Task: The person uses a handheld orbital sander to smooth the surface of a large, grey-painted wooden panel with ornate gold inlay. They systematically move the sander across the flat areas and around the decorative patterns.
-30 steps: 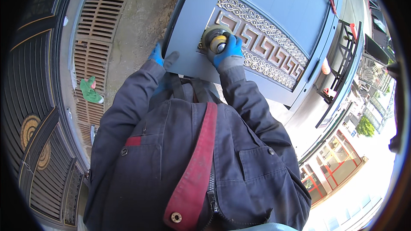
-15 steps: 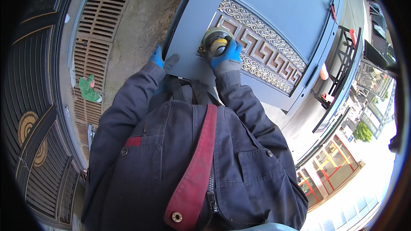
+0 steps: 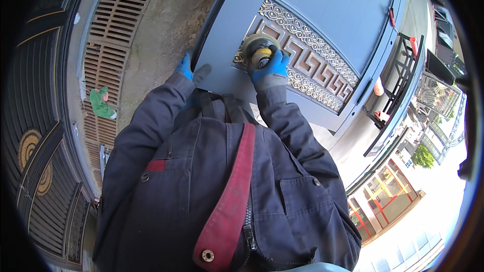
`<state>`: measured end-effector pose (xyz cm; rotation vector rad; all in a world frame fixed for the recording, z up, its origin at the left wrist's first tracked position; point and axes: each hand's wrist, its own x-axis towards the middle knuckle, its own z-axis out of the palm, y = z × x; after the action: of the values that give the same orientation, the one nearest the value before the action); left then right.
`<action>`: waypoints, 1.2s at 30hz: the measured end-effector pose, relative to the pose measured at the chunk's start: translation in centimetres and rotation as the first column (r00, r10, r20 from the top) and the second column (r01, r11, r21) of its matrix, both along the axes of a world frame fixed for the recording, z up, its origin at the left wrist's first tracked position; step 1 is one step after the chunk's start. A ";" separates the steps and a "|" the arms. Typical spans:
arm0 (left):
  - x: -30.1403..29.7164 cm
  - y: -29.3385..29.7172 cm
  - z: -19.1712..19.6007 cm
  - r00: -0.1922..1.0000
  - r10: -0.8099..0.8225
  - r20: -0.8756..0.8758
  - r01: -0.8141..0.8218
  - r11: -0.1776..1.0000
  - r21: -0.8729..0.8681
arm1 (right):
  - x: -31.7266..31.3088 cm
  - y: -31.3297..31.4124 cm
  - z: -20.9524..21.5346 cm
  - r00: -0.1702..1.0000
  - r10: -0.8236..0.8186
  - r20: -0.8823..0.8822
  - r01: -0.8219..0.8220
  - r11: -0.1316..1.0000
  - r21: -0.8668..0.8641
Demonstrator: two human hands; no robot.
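A blue-grey metal door panel (image 3: 217,60) lies before me, with an inlaid band of metallic scrollwork and a key pattern (image 3: 322,68). My right hand (image 3: 273,67), in a blue and grey glove, is closed round a round sander (image 3: 261,45) with a pale disc and a yellow and black body. Its disc is over the left end of the inlaid band; contact with the surface is hard to make out. At the panel's near left edge, my gloved left hand (image 3: 192,69) grips the rim, its fingers on the outer side and thumb over the face.
Left of the panel runs a strip of concrete floor (image 3: 161,35) beside a slotted drain grate (image 3: 112,35), where a green cloth (image 3: 102,103) lies. Dark ornate gate panels (image 3: 38,90) stand at far left. A black metal frame (image 3: 401,75) is to the right.
My right hand and the sander have shifted slightly to the right along the inlaid band. My left hand stays at the panel edge.
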<state>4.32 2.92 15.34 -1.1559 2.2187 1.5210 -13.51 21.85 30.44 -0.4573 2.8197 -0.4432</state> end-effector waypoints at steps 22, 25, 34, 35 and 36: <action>0.8 0.1 -1.4 0.984 0.086 -0.158 -0.045 0.968 0.245 | -1.4 3.5 0.4 0.994 0.053 -0.093 -0.055 0.998 -0.015; 0.6 0.3 -1.7 0.984 0.093 -0.153 -0.055 0.970 0.237 | -1.5 4.4 0.4 0.993 0.070 0.094 -0.081 0.989 0.123; -0.2 -0.6 0.5 0.970 0.129 -0.207 -0.031 0.908 0.419 | -2.0 7.4 0.2 0.992 0.097 -0.082 -0.092 0.994 0.059; -0.4 -0.6 0.9 0.970 0.125 -0.208 -0.032 0.917 0.398 | -2.1 7.6 0.2 0.994 0.067 -0.091 -0.062 0.997 0.056; -0.5 -0.7 1.2 0.972 0.113 -0.208 -0.027 0.925 0.379 | -2.2 8.0 0.3 0.993 0.049 -0.105 -0.045 0.998 0.034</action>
<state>3.83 2.25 16.49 -0.9921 1.9025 2.0856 -15.76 29.81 30.73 -0.5549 2.9056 -0.3748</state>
